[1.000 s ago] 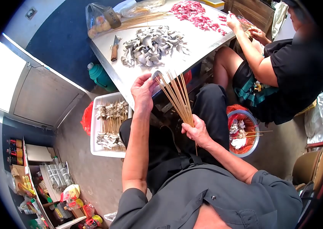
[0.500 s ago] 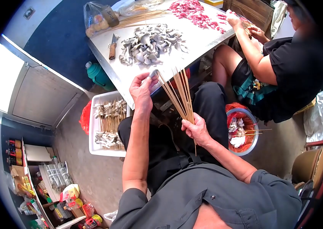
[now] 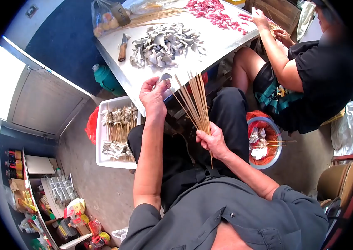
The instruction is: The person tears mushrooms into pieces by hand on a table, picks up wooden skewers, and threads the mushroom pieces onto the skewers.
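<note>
Beyond the left hand (image 3: 154, 96), which pinches a mushroom piece (image 3: 165, 76) near the tip of a skewer (image 3: 182, 105), grey mushrooms (image 3: 164, 46) lie heaped on a table (image 3: 220, 41); the right hand (image 3: 213, 142) clasps a fanned skewer bundle (image 3: 200, 104).

At 11 o'clock on the bench (image 3: 137, 77), a dark brown panel (image 3: 120, 16) against the clear plastic bag (image 3: 102, 20) is carrying slanted lettering; the opening letters are seemingly spelling "Spo", while the remainder is blurring. Between 8 and 9 o'clock, the dark bottles (image 3: 14, 164) are wearing red and yellow labels, and near 8 o'clock a yellow-and-white packet (image 3: 75, 207) is showing coloured markings, all appearing too small for reading.
</note>
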### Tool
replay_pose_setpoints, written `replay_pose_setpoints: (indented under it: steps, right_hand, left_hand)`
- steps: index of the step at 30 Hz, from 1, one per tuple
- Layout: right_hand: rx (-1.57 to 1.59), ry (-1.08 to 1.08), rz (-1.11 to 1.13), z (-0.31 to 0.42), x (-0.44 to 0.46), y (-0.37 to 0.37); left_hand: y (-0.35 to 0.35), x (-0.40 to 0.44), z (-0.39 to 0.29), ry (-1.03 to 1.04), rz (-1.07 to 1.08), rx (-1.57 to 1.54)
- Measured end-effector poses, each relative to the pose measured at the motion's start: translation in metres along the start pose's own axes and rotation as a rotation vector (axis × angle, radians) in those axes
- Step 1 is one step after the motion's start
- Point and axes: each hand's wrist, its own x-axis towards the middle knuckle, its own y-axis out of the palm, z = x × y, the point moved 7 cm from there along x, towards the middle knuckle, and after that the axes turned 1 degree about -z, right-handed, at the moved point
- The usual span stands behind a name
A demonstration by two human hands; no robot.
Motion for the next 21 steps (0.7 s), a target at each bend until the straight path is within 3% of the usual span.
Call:
replay_pose_setpoints:
  steps: [11,21]
  right_hand:
    - [0.017,-0.006,-0.043,0.001,0.002,-0.002]
    - [0.03,-0.012,-0.024,0.004,0.004,-0.001]
  left_hand:
    - [-0.011,0.004,0.004,0.035,-0.073,-0.021]
    - [-0.004,-0.005,-0.005,0.021,0.06,0.154]
